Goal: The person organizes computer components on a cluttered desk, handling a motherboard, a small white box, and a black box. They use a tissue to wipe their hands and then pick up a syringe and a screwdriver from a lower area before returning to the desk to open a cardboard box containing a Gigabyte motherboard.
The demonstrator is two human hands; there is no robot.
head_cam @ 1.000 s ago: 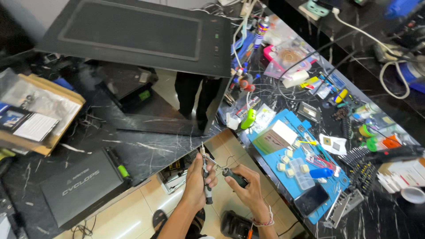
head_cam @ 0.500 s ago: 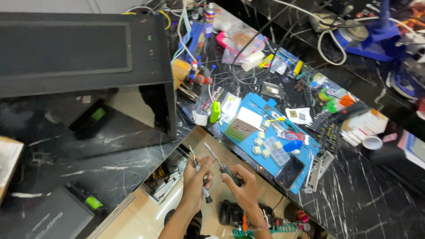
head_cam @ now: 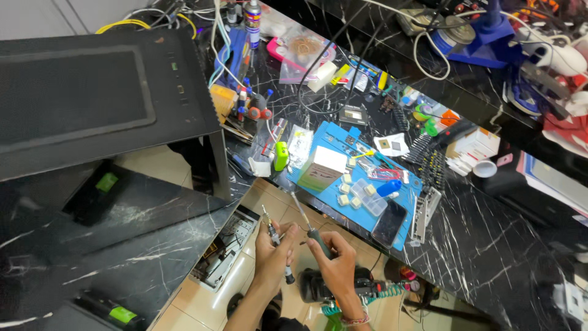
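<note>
Leftmost, computer case (head_cam: 92, 98): a black tower lying on the dark marbled worktop (head_cam: 490, 239), mesh panel up.
Open chassis (head_cam: 223, 248): on the tiled floor (head_cam: 202, 294) under the worktop edge, wiring and boards visible inside.
Left hand (head_cam: 272, 248): its grip is closed around a small dark screwdriver (head_cam: 277, 244), tip pointing up and away.
Right hand (head_cam: 334, 263): its grip is wrapped shut on the green handle of a slim tool (head_cam: 311, 225), whose metal shaft slants up toward the worktop edge; both hands are held close together above the floor.
Blue mat (head_cam: 340, 178): on the worktop just beyond the hands, carrying a small cardboard box (head_cam: 323, 167), shut so its contents are hidden, a clear plastic case (head_cam: 366, 197) with pale small parts, and a dark phone (head_cam: 390, 224) at its near corner.
Plastic bag (head_cam: 301, 52): clear, further back, contents unclear.
Surface: black stone with white veins, crowded with cables, parts and tools.
</note>
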